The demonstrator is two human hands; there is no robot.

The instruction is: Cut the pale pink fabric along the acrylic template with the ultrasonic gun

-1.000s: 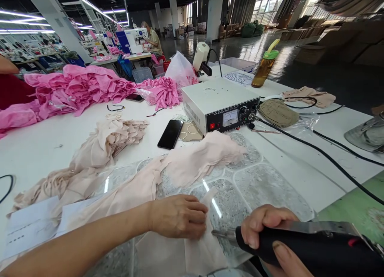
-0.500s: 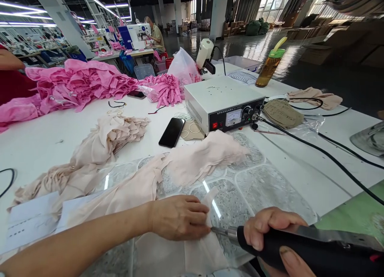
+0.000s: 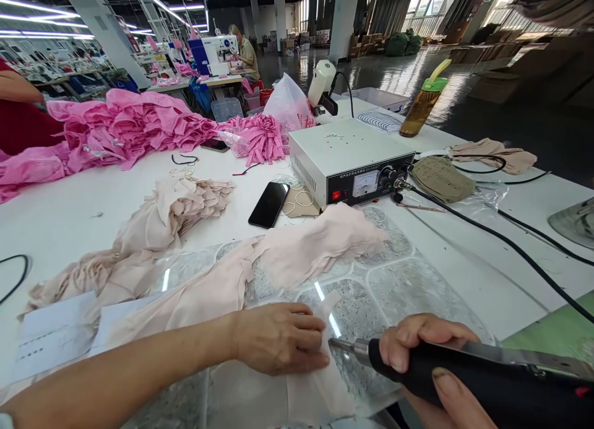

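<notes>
My left hand (image 3: 278, 339) presses down on a pale pink fabric piece (image 3: 320, 392), its curled fingers together at the cloth's right edge. A narrow strip of this cloth runs up past my fingertips. In my right hand (image 3: 427, 348) is a black handheld tool (image 3: 492, 379) with a thin metal tip. The tip touches or nearly touches the cloth edge beside my left fingertips. Under the cloth lies a clear-topped mat with a grey stone pattern (image 3: 403, 286). Behind my hands rests a stack of pale pink fabric pieces (image 3: 320, 243).
A control box (image 3: 350, 156) with a dial stands at the back, its black cable (image 3: 501, 237) trailing right. A phone (image 3: 269, 204), beige bundled cloth (image 3: 171, 212), bright pink cloth (image 3: 134, 125) and a bottle (image 3: 420, 110) lie or stand around. Other people sit farther off.
The tool's tip has moved slightly farther up along the cloth edge from my left fingertips. My left hand stays on the cloth. The whole view has shifted a little.
</notes>
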